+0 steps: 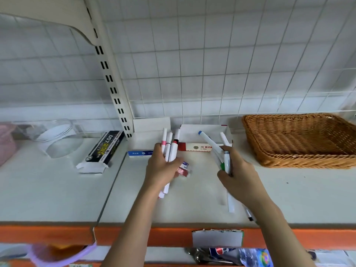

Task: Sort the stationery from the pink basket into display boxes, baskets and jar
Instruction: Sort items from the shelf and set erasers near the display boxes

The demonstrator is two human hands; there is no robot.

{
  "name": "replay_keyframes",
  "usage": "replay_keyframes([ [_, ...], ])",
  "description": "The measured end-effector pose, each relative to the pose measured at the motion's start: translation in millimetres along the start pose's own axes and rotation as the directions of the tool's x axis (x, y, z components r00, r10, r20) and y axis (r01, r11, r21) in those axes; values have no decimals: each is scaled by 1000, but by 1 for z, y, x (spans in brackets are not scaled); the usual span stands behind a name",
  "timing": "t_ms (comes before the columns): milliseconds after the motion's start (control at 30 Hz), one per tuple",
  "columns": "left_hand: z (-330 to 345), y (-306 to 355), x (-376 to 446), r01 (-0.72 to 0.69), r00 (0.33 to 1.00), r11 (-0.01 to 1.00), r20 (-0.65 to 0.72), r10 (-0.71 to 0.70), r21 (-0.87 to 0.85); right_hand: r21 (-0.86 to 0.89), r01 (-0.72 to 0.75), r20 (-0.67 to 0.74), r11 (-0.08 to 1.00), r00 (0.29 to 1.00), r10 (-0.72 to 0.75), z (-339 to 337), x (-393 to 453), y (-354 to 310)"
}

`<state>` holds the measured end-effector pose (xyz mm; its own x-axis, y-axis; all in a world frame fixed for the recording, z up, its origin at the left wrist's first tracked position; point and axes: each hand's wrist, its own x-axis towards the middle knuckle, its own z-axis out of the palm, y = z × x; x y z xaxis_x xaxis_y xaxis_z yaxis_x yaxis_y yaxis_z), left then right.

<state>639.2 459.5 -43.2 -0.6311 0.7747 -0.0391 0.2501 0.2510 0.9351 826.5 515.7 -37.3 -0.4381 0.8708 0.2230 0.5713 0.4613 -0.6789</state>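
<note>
Head view, looking down at a white shelf (57, 189). Left hand (161, 170) wrapped around a bunch of white pens (169, 149) with pink and red bands, fingers curled tight, pen tips poking up past the fingers and tails sticking out under the palm. Right hand (235, 174) wrapped around a second bunch (224, 160), with a blue cap at the top and a green bit near the thumb, long ends hanging out below the wrist. Both bunches held up off the shelf, probably to keep like pens together before dropping them in.

Just past the fingertips of both hands: an open white box (206, 130) with a red front label, right where the pens point. Probably the home for one bunch. Next to the left hand, another white box (146, 135) with a blue label, also open. Under the left palm, a small pink packet (183, 169) lying flat.

Far off to the right of the right hand: a brown woven basket (300, 139), nothing seen inside. Far off to the left of the left hand: a black box (105, 147) with white writing, then a clear jar (57, 137) on its side, then a pink basket (6, 143) at the very edge, mostly cut off.

Next job, likely: tip one bunch into a box. Loose ends could slip out, so a firm hold needed.
</note>
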Motion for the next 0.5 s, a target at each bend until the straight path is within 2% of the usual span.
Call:
replay_keyframes([
  [200, 31, 16, 2, -26, 990, 981, 130, 52, -192, -13, -42, -12, 999, 999, 42, 0, 4, -3],
  [267, 44, 21, 7, -55, 983, 982, 164, 86, -180, -3, -66, -45, 998, 997, 66, -6, 2, 2],
  [367, 54, 24, 13, -112, 975, 991, 186, 124, -76, -20, -100, -91, 995, 991, 97, -14, 0, 9],
  [433, 52, 21, 14, -182, 976, 975, 141, 164, 128, -37, -112, -107, 993, 988, 107, -16, -2, 12],
  [500, 44, 17, 14, -199, 979, 959, 76, 187, 204, -49, -112, -110, 993, 988, 106, -15, -4, 11],
])
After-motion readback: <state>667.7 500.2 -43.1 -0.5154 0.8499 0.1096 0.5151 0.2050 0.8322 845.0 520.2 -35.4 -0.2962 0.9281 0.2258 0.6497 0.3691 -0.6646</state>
